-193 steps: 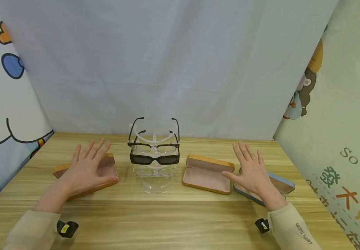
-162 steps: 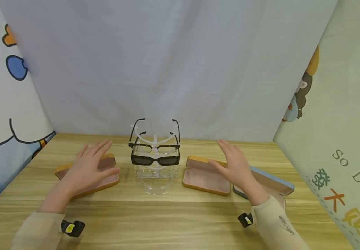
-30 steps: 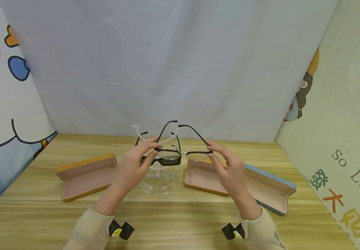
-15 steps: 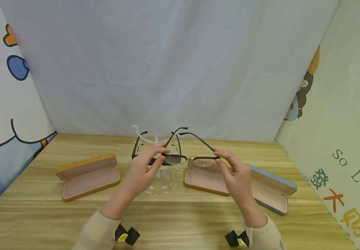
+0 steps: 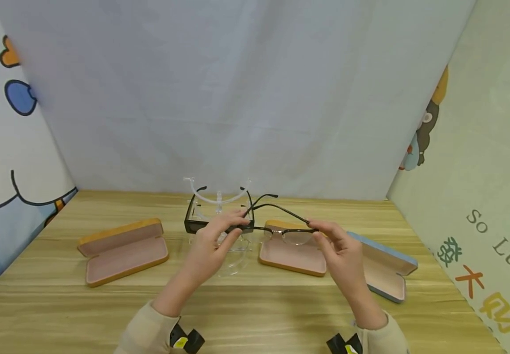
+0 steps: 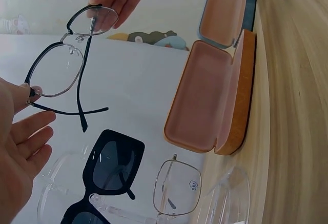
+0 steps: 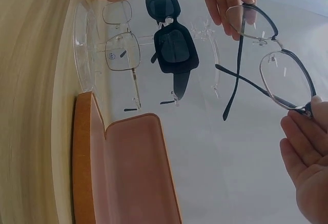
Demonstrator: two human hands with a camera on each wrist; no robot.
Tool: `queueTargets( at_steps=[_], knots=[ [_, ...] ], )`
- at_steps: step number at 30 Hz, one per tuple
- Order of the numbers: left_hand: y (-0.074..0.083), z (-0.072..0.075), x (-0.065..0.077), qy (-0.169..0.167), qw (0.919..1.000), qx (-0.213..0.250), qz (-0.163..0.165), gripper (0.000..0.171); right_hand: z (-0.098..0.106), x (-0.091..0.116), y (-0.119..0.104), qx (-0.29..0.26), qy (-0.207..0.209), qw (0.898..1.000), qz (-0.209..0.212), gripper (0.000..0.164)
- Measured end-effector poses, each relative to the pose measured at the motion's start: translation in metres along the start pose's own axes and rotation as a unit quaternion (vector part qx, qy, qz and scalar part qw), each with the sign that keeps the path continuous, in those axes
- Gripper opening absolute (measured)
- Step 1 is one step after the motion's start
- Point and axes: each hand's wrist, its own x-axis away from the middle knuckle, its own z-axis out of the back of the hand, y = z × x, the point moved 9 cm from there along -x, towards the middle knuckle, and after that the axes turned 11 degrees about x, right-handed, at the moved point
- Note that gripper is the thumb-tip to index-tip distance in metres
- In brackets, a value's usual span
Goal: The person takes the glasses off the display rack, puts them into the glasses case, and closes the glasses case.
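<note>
Blk-topped specs, fingers @ both ends

Both hands pinch, raised and apart, with both forearms slanting forward

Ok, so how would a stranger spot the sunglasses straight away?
On the wooden table, find the clear stand between the two orange cases. The sunglasses sit on it, above a thin-rimmed pair. Only they have dark lenses in a thick black frame; that pair and the glasses held in the hands have clear lenses.
</note>
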Motion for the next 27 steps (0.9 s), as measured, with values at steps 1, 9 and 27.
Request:
queueTargets(
  at_steps=[1, 9, 27],
  knots=[
    [-0.001, -0.001, 0.000, -0.001, 1.0000, 0.003, 0.002, 0.021, 0.001, 0.001, 0.001, 0.001, 0.000, 1.000, -0.001, 0.023],
    [-0.003, -0.013, 0.000, -0.017, 0.9996, 0.017, 0.016, 0.023, 0.006, 0.008, 0.009, -0.002, 0.002, 1.000, -0.024, 0.021],
    [-0.012, -0.031, 0.003, -0.029, 0.9975, 0.040, 0.050, 0.023, 0.013, 0.014, 0.013, -0.010, -0.010, 0.999, -0.029, 0.018]
  ],
)
